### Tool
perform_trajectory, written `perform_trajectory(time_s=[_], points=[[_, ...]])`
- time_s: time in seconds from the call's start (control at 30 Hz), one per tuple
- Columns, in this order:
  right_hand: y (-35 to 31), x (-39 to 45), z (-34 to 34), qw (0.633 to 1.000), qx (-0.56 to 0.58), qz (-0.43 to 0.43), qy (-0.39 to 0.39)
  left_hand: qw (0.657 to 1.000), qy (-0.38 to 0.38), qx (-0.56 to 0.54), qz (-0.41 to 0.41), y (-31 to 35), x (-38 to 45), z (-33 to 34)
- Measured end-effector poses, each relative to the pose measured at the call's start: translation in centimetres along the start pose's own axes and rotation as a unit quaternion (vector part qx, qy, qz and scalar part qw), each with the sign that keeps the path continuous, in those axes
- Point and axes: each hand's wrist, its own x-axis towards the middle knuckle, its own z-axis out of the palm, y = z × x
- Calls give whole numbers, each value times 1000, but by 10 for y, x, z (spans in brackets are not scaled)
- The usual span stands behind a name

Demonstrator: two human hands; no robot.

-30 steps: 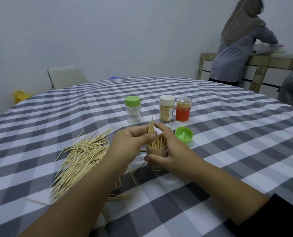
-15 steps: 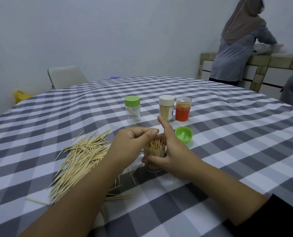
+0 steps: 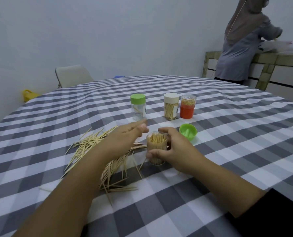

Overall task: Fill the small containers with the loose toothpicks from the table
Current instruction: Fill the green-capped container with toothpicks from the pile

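Observation:
A clear open container, packed with upright toothpicks, stands on the checked table. My right hand grips it, thumb low on its near side and fingers curled round its rim. My left hand hovers just left of it with fingers stretched out, holding nothing. Loose toothpicks lie in a spread pile under and left of my left arm. Its green lid lies upside down to the right.
Three closed containers stand behind: a nearly empty green-capped one, a white-capped one full of toothpicks, an orange-labelled one. A chair is at the far side. A person stands at a counter, back right.
My left hand let a pinched bunch of toothpicks down into the container and has drawn back to the left with fingers straightened. My right forefinger came down onto the rim.

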Motion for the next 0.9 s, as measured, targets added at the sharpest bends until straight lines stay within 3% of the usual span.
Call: perform_trajectory(time_s=[0.17, 0.4, 0.6, 0.77, 0.9], points=[[-13, 0, 4, 999, -27, 20, -3, 987, 33, 149, -52, -14, -10, -32], [-23, 6, 23, 998, -14, 57, -1, 922, 74, 341, -165, -30, -30, -46], [-15, -4, 40, 997, 17, 29, 63, 888, 46, 434, -143, -23, -40, -18], [-12, -6, 40, 998, 4, 11, 65, 885, 42, 445, -131, -13, -38, -5], [-11, -6, 40, 997, -4, 2, 72, 856, 2, 498, -137, -8, -33, 1]])
